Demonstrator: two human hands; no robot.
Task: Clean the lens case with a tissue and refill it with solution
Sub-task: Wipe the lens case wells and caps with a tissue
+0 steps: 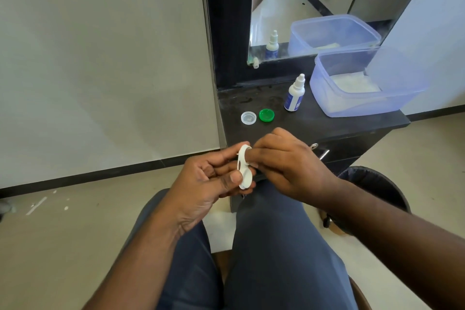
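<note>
We cannot read any writing: the small white dropper bottle with a blue label [294, 94] stands near the back of the dark worktop [327, 124], but its print is too blurred. The white plastic two-well lens case [244, 167] is open, without lids, turned on its edge above our lap, in front of the worktop's front edge. Our left hand [208, 184] pinches its lower well with the thumb, and our right hand [284, 163] presses a finger into the upper well. A clear round cap [248, 118] and a green round cap [266, 115] lie side by side near the left edge. A translucent blue plastic tub [359, 106] sits at the right back corner.
</note>
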